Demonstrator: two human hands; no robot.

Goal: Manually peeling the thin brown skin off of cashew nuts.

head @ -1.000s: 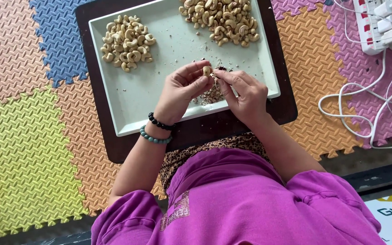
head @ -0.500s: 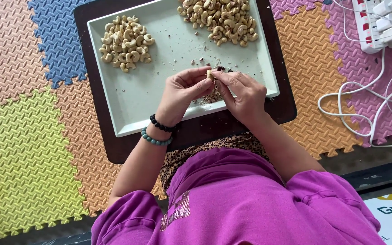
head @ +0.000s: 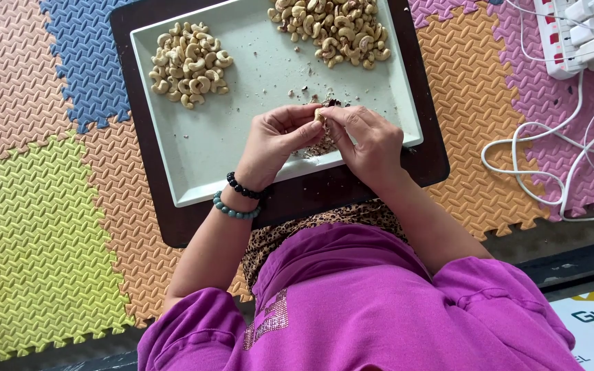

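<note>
Fingertips of the left hand point(head: 278, 141) and right hand point(head: 369, 141), both closed on one pale curved cashew kernel point(head: 320, 115), should probably rub lightly above the pale rectangular tray point(head: 207, 148) so skin flakes land there.

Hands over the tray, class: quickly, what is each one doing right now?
Left hand: closed, fingertips pinching a single cashew nut.
Right hand: closed, fingertips pinched on the same cashew nut, above the pale tray.

The tray point(head: 201, 158) is pale grey-white and sits on a dark brown board point(head: 311, 199). The cashews point(head: 188, 65) are cream. The floor mats point(head: 42, 233) are yellow, orange, blue and pink, with a woven pattern. The shirt point(head: 359, 309) is magenta.
</note>
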